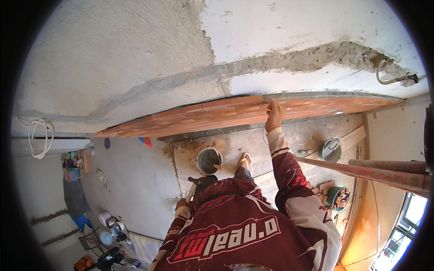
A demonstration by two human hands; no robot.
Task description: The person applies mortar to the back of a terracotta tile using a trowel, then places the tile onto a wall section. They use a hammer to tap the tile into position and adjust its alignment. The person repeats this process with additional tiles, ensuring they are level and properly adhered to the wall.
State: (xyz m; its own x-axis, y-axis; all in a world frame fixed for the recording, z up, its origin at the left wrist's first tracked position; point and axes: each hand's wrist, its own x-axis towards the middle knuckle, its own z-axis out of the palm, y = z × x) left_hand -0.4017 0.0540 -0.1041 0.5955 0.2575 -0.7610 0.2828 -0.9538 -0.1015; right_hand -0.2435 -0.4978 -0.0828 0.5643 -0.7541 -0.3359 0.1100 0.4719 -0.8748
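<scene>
My right hand (274,118) reaches up to the top edge of the orange-brown brick-look tile facing (199,114) on the wall. Its fingers are curled together; whatever they may pinch is too small to make out. A thin dark line hangs just below that hand. Low at my left side, my left hand (182,204) is closed around the light handle of a mallet (192,189). The mallet's dark head points toward my front. Ahead of my feet stands a bucket (199,159) of grey mortar, with a wooden-handled tool resting in it.
Boards (235,145) lie under my sandalled foot (244,161). To the right, reddish metal poles (384,169) reach across near a bucket (332,151) and a green tub (337,198) of tile pieces. A cable (384,81) sticks out of the wall; household items lie at left.
</scene>
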